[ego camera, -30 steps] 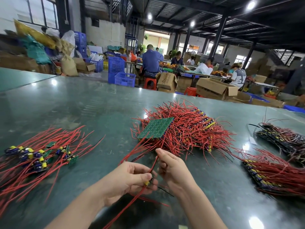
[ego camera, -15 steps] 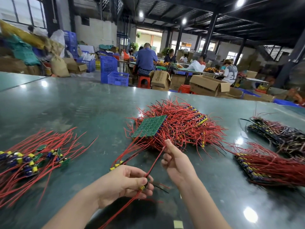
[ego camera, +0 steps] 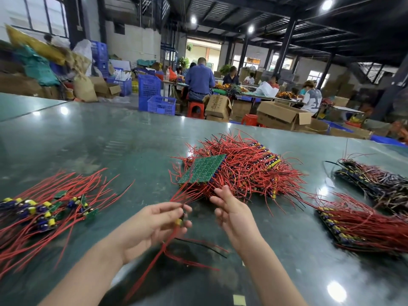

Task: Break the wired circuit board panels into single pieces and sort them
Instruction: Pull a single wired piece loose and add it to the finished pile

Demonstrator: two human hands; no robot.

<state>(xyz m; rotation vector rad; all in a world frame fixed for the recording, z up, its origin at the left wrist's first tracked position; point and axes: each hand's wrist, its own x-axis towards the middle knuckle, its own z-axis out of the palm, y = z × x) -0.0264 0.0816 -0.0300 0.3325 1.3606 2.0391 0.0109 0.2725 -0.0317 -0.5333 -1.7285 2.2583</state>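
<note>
My left hand (ego camera: 154, 226) grips a small wired board piece (ego camera: 179, 222) with a yellow part; its red wires trail down toward me. My right hand (ego camera: 234, 214) hovers just to the right with fingers loosely spread, holding nothing, its fingertips near the wires of the central heap. That heap (ego camera: 242, 168) is a tangle of red-wired panels, with a green circuit board panel (ego camera: 202, 170) lying solder side up on its left. Single broken-off pieces (ego camera: 44, 210) lie spread at the left of the table.
Two more stacks of wired panels sit at the right: a red one (ego camera: 364, 226) and a darker one (ego camera: 375, 180). The green glossy table (ego camera: 110, 140) stretches far ahead. Beyond it are seated workers (ego camera: 199, 80), cardboard boxes (ego camera: 282, 115) and blue crates (ego camera: 152, 93).
My right hand let go of the red wire and opened, rising toward the heap. My left hand lifted a little with the piece. The camera tilted slightly.
</note>
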